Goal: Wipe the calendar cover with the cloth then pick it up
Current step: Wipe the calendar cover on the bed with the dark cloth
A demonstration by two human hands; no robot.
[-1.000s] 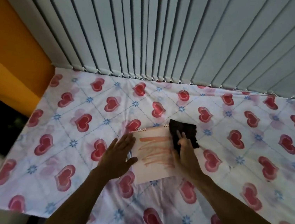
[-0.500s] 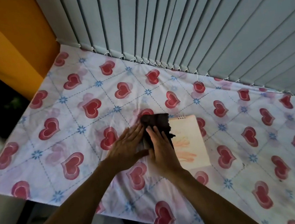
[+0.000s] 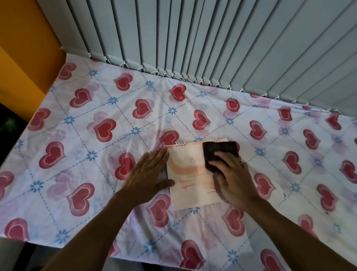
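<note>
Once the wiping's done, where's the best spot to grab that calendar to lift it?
Probably the calendar's near edge, from the person's side. It lies flat on the sheet, the left hand covers its left edge, and the right hand presses the cloth on its far right corner.

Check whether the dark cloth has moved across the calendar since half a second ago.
Yes. The cloth has gone from the calendar's left side, beside the left hand, to its upper right corner, under the right hand.

Head view: high, angled down, close over sheet [image 3: 125, 110].
</note>
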